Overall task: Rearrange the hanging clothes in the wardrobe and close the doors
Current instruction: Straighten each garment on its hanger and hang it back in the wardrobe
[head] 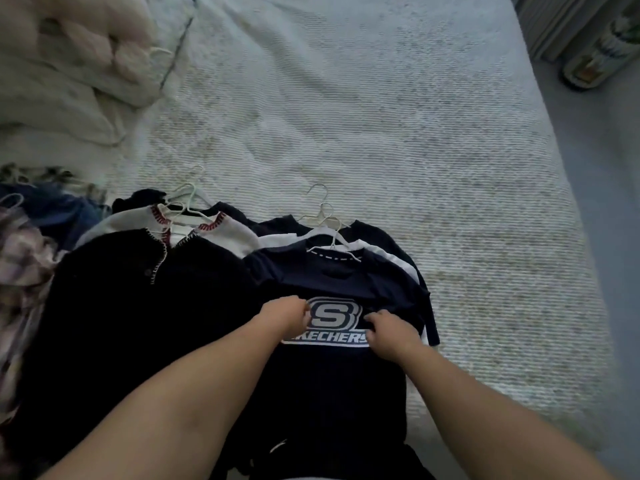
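The bed point(398, 140) fills most of what I see, spread with a pale, ribbed cover, and all the clothes lie on its near left part. At the far left corner a heap of cream bedding point(69, 74) is bunched up. Nearer to me on the left a black cardigan point(131, 306) with pale stitching along its edge lies flat, on top of a white cardigan point(225, 233) trimmed in red stitching; both are on white hangers whose hooks point away from me. At the left edge there is a tangle of plaid and blue garments point(31, 244), too blurred to tell apart. Just beside the black cardigan, straight ahead of me, lies a pile of T-shirts, and on top is the navy T-shirt point(332, 282) with a large S logo and the word SKECHERS, on a white hanger point(325, 233); a white shirt and a dark one peek out from under it. My left hand point(287, 318) has its fingers curled and pinches the navy fabric at the left of the logo. My right hand point(389, 332) does the same at the logo's right, fingers bent down into the cloth.
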